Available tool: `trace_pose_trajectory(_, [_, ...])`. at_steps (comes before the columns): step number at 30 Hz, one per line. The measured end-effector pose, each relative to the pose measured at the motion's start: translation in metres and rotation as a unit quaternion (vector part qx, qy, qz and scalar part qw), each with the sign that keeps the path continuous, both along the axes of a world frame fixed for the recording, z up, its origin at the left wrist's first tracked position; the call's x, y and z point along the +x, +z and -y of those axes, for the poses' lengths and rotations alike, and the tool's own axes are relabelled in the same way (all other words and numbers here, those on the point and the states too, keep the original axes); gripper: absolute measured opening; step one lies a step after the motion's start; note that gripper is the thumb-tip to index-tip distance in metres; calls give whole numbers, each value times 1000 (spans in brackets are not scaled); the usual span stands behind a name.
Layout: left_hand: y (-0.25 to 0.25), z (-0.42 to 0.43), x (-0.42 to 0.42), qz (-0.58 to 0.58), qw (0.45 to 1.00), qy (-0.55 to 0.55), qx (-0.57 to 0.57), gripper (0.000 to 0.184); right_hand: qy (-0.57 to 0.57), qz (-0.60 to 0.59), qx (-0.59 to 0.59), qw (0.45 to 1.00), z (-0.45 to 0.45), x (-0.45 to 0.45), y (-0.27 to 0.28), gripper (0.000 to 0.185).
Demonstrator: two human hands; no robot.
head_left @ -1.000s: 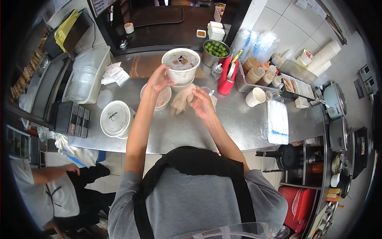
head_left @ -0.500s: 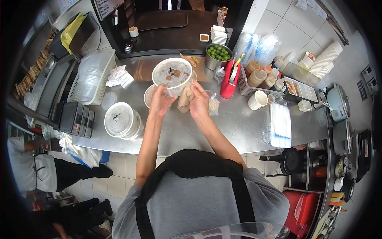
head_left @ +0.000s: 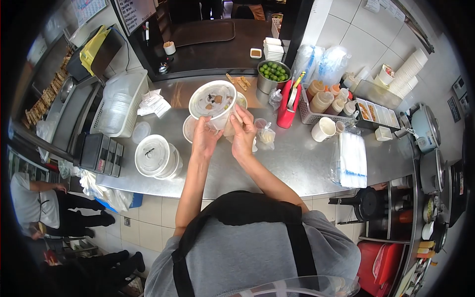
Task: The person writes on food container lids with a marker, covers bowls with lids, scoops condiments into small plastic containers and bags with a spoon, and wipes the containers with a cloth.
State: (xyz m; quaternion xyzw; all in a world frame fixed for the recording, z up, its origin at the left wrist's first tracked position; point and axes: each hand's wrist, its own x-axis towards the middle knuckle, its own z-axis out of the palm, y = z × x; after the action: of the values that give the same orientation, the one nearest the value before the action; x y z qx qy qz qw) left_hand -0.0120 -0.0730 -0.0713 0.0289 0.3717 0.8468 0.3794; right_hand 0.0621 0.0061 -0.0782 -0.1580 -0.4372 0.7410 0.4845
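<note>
A round white takeout tub (head_left: 199,115) with a clear lid is held over the steel counter, tilted slightly. Brown pieces and dark bits show through the lid. My left hand (head_left: 205,139) is closed on its near left side. My right hand (head_left: 243,135) is closed on a brown cloth (head_left: 228,129) at the tub's right side; its fingertips are partly hidden. Behind the held tub, another round container (head_left: 188,129) is partly covered. To the left stand lidded white tubs (head_left: 154,154), one with dark marks on its lid. A small knotted plastic bag (head_left: 267,136) lies right of my right hand.
The steel counter (head_left: 277,168) runs across. At left are a basket of plastic lids (head_left: 117,111) and black drawers (head_left: 101,154). At right are limes (head_left: 273,72), a red holder (head_left: 288,106), sauce bottles (head_left: 322,99) and a white pack (head_left: 352,161). People stand at lower left.
The tub stays in both hands. My right hand has moved slightly down along its side, and the cloth is now more hidden. The whole view has shifted slightly.
</note>
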Motion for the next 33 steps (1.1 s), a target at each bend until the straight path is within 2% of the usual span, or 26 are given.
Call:
trace_pose_trajectory(3, [-3,1,-2,-3,1000,-6,0,42,-34,24,51,998,-3,-1,-1,29])
trace_pose_trajectory(6, [3,1,5,-34,999,15,-20,47,-28,-1,54,998,-8,-2,0,21])
trace_pose_trajectory(9, [2,2,3,-35,999,23,-31,48,-57,-12,107,993,-10,-4,-5,16])
trace_pose_trajectory(15, [7,5,2,-23,1000,-8,-9,43,-73,7,179,981,-11,2,-2,17])
trace_pose_trajectory(27, [17,8,2,-25,1000,-7,-4,47,-83,-8,259,962,-6,6,9,17])
trace_pose_trajectory(30, [18,9,3,-23,1000,-3,-9,48,-18,-24,119,992,-2,2,7,23])
trace_pose_trajectory(33, [19,8,4,-12,1000,-5,-1,47,-22,-52,103,993,-3,0,10,26])
